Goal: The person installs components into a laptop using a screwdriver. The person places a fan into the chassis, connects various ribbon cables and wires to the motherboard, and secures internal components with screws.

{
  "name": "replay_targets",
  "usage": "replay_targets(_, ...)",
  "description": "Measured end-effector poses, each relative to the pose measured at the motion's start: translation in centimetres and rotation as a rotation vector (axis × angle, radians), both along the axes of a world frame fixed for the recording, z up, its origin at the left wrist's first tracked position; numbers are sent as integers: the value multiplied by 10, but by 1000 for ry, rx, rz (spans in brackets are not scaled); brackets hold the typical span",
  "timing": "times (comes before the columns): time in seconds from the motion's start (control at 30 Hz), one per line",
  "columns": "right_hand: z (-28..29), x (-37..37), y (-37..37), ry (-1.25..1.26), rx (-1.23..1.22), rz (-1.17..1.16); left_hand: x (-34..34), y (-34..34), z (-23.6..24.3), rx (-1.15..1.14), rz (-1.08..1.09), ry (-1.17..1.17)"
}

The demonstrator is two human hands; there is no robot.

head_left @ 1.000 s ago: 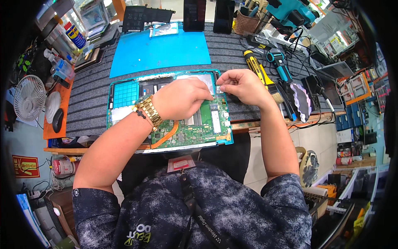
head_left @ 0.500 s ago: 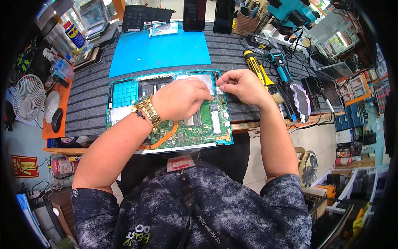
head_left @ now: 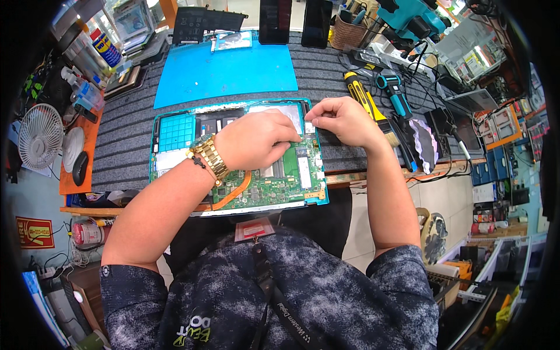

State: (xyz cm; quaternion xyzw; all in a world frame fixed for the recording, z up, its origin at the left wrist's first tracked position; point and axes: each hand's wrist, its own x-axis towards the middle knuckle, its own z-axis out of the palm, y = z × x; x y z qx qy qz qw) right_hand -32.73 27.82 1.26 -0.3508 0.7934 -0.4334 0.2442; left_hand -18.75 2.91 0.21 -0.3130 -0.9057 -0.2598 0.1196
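Note:
An opened laptop base (head_left: pixel 294 198) with a blue-green rim lies at the table's front edge. Its green circuit board (head_left: pixel 256 192) carries a copper heat pipe (head_left: pixel 236 189), and a blue grid-patterned panel (head_left: pixel 176 131) fills the far left corner. My left hand (head_left: pixel 262 137), below a gold wristwatch, reaches over the board with curled fingers, their tips close together near its upper right. At the base's right edge my right hand (head_left: pixel 344 121) has thumb and index finger pinched beside a small white-labelled part (head_left: pixel 308 126). Whatever either hand pinches is too small or hidden to make out.
Behind the laptop lies a blue mat (head_left: pixel 227 76), with a black battery pack (head_left: pixel 204 24) and two dark phones (head_left: pixel 275 22) beyond. A yellow-black screwdriver (head_left: pixel 360 93), a teal tool (head_left: pixel 395 96) and a brush (head_left: pixel 389 137) lie right. A white fan (head_left: pixel 41 137) stands left.

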Motion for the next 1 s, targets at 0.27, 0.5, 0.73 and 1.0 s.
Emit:
replay_targets(0.27,0,-5,-4,-35,8,25,0,0,-1,4,1,5)
replay_targets(0.5,3,-5,-7,61,107,28,0,0,-2,6,2,8)
replay_targets(0.73,4,-5,-8,70,104,40,0,0,-3,8,7,7)
replay_targets(1.0,9,-6,-10,68,166,28,0,0,-2,6,8,-7)
